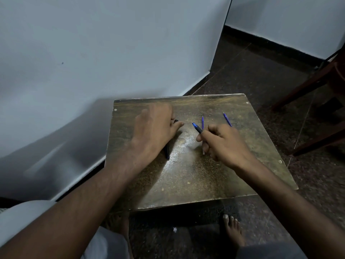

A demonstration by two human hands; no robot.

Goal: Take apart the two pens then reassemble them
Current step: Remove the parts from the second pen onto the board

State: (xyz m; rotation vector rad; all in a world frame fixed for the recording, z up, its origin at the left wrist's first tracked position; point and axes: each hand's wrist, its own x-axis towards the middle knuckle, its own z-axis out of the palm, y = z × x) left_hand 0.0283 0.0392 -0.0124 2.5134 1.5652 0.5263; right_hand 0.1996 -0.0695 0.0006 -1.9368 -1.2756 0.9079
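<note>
**Pen parts on the surface: count and room**

Your right hand (224,143) pinches one pen front section (197,128), dark grip with blue tip, fingers curled round it; tip points up and left, raised off the surface (186,184).

Your left hand (155,128) lies palm-down over one dark pen barrel (166,151). Fingers blurred; you cannot tell whether they grip it or only rest on it. Barrel's near end shows below the hand's heel; a dark end shows just beside the thumb.

Loose blue pieces, two counted:
- one thin refill (202,122), lying on the surface just beyond your right hand's fingers, partly hidden by them.
- one second blue piece (227,119), farther right, its near end hidden behind your right hand's knuckles.

Total seen: four pen pieces, two hands.

Edges: the left edge runs close to the wall (74,62). The far edge sits near the wall corner. The right edge faces the open floor (261,71), with a wooden chair leg (306,85) standing well apart. The near edge is above your two bare feet.

Room: the near half of the surface is bare between your forearms.
</note>
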